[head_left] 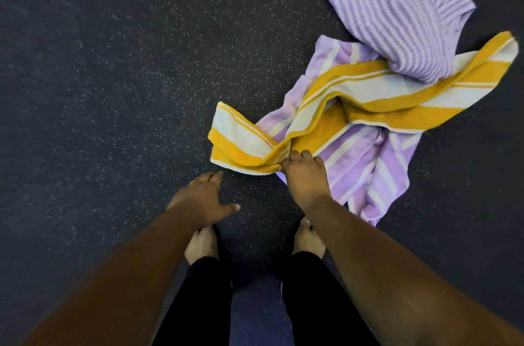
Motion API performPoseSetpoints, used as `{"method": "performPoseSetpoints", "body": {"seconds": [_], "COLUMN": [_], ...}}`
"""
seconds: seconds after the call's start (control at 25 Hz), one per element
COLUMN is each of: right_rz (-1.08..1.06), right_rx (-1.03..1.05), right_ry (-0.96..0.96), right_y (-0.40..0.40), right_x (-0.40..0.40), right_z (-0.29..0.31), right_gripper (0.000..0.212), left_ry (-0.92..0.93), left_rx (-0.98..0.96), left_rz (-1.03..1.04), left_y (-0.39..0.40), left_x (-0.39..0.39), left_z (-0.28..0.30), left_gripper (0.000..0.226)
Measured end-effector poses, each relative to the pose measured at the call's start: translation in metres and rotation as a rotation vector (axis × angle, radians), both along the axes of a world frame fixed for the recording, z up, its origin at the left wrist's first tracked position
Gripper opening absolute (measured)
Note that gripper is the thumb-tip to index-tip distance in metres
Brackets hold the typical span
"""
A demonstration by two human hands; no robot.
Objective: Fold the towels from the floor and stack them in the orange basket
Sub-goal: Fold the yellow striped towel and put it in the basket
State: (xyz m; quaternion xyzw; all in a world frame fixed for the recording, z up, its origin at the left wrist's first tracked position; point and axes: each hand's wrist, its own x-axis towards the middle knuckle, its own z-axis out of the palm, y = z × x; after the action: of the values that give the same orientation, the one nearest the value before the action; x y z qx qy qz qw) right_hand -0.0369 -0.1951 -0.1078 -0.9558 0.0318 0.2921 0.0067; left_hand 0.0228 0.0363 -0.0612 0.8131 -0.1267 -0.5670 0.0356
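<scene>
Three towels lay heaped on the dark speckled floor [113, 76] in the right half of the frame. Uppermost in the picture was a lilac towel with narrow stripes [397, 14], crumpled in the upper right corner. Its lower end rested on a yellow-and-white striped towel [368, 90], which ran as a long twisted band from the right edge down toward the centre. Beneath that band spread a third, lilac towel with broad white stripes [377, 164], reaching to the lower right.

The right hand [304, 172], just right of centre, had its fingers curled onto the near edge of the yellow-and-white towel, pinching a fold of it where it crossed the broad-striped one (the fingertips themselves were tucked into the cloth). The left hand [202, 198], slightly left of centre and lower, hung above the floor with fingers loosely spread and thumb out to the right, holding nothing; its fingertips were near the left end of the yellow band but apart from it.

Two bare feet [202, 245] and black trouser legs [198, 303] stood at the bottom centre, between the forearms.
</scene>
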Motion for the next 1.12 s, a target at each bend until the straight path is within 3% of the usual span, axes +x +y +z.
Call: {"method": "performPoseSetpoints", "body": {"seconds": [0.16, 0.32, 0.44, 0.56, 0.68, 0.88, 1.12], "right_rz": [-0.021, -0.072, -0.209, -0.328, -0.410, -0.437, -0.299], "right_rx": [0.033, 0.030, 0.021, 0.034, 0.109, 0.228, 0.270], "right_ry": [-0.053, -0.010, -0.120, -0.137, -0.287, -0.467, -0.560], "right_y": [-0.004, 0.008, 0.018, 0.027, 0.039, 0.061, 0.063], "right_x": [0.008, 0.035, 0.051, 0.066, 0.083, 0.140, 0.266], "right_z": [0.096, 0.265, 0.395, 0.507, 0.602, 0.692, 0.721], "right_gripper": [0.015, 0.018, 0.007, 0.019, 0.019, 0.020, 0.022], "left_ry": [-0.029, -0.084, -0.148, -0.218, -0.327, -0.486, -0.612], "left_rx": [-0.014, -0.062, -0.121, -0.177, -0.235, -0.224, -0.197], "left_rz": [0.001, 0.011, 0.091, 0.140, 0.137, 0.091, 0.082], "left_y": [0.000, 0.010, 0.030, 0.050, 0.067, 0.091, 0.078], "left_x": [0.005, 0.022, 0.036, 0.052, 0.074, 0.140, 0.260], "left_z": [0.088, 0.245, 0.368, 0.476, 0.564, 0.647, 0.689], "left_gripper": [0.102, 0.102, 0.104, 0.106, 0.106, 0.106, 0.106]}}
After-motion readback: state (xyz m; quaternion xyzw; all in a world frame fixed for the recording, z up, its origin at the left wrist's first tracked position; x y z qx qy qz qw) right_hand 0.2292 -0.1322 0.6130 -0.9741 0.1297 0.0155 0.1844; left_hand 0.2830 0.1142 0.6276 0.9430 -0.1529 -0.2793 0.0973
